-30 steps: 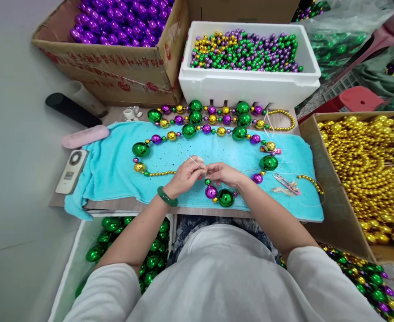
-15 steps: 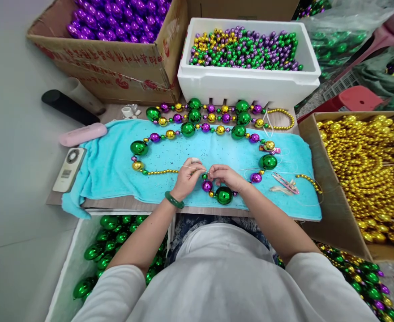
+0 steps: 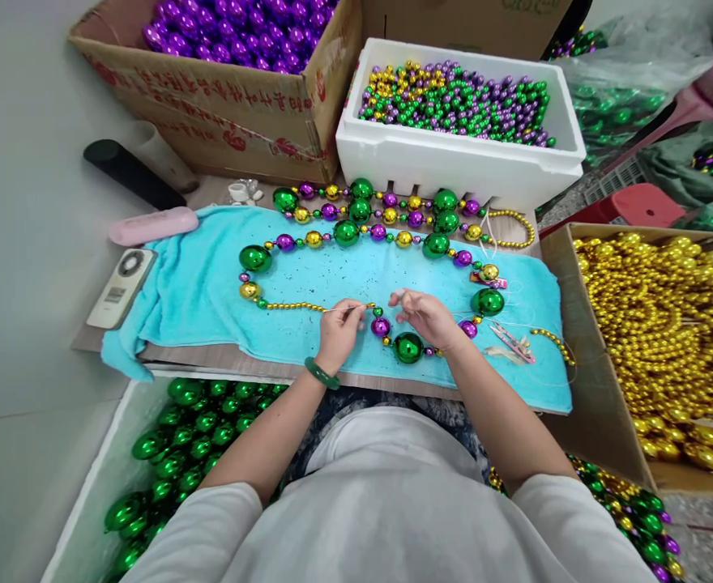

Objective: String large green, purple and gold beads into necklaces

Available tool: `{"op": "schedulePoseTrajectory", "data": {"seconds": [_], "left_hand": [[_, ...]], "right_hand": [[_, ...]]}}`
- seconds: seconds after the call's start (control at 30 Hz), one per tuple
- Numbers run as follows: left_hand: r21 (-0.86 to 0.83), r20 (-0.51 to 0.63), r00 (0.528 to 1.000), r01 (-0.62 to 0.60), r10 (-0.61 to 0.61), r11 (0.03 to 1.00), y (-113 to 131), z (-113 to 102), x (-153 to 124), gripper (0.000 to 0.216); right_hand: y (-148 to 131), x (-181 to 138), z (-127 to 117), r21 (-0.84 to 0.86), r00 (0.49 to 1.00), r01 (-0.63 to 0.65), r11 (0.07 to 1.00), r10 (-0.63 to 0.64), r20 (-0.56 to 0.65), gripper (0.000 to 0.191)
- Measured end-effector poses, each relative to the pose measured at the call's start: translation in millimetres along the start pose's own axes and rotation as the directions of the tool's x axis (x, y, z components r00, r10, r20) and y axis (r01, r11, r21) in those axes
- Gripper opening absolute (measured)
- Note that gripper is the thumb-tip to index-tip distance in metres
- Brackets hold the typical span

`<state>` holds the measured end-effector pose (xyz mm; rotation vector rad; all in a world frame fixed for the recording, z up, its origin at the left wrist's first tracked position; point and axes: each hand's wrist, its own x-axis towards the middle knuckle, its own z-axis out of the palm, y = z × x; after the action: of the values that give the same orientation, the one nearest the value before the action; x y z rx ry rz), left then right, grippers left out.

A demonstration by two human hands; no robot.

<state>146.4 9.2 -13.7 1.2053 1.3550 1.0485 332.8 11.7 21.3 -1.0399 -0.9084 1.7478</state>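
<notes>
A large bead necklace point(image 3: 346, 233) of green, purple and gold balls lies in a loop on a turquoise towel point(image 3: 211, 324). My left hand point(image 3: 339, 334), with a green bangle at the wrist, pinches the necklace's thin pale cord where the small gold bead strand point(image 3: 289, 306) meets a green bead point(image 3: 377, 312). My right hand point(image 3: 424, 316) is just right of that join, above a big green ball point(image 3: 408, 347), its fingers bent and apart. A pair of pink-handled snips point(image 3: 514, 342) and a short gold bead strand point(image 3: 554, 342) lie to the right.
Two finished-looking bead strands point(image 3: 360, 212) lie behind the towel. A white foam box point(image 3: 454, 154) of small beads and a carton point(image 3: 228, 121) of purple balls stand at the back. Another carton point(image 3: 612, 405) holds gold beads at right; green balls point(image 3: 202, 447) fill a bin below.
My right hand has drawn away from my left, its fingers parting. My left hand stays pinched at the cord. The whole view has shifted slightly.
</notes>
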Motion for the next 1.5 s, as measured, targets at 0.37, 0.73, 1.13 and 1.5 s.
{"op": "schedulePoseTrajectory", "data": {"seconds": [0.37,0.73,1.13,1.5], "left_hand": [[-0.656,0.126,0.957,0.277,-0.26,0.702,18.4,16.7,-3.4,0.026],[-0.722,0.243,0.94,0.341,-0.24,0.602,14.0,30.1,4.7,0.033],[-0.595,0.221,0.969,0.224,-0.111,0.772,10.4,40.5,0.1,0.028],[-0.651,0.244,0.962,0.257,-0.124,0.714,8.9,37.1,0.7,0.03]], "right_hand": [[7.8,20.0,12.6,0.157,0.966,-0.193,0.969,0.215,-0.141,0.033],[0.7,33.0,4.3,0.27,0.931,-0.277,0.922,0.327,-0.162,0.04],[-4.6,33.2,-12.7,0.239,0.875,-0.375,0.896,0.427,-0.229,0.037],[-13.2,26.0,-5.3,0.293,0.838,-0.383,0.876,0.463,-0.288,0.03]]}}
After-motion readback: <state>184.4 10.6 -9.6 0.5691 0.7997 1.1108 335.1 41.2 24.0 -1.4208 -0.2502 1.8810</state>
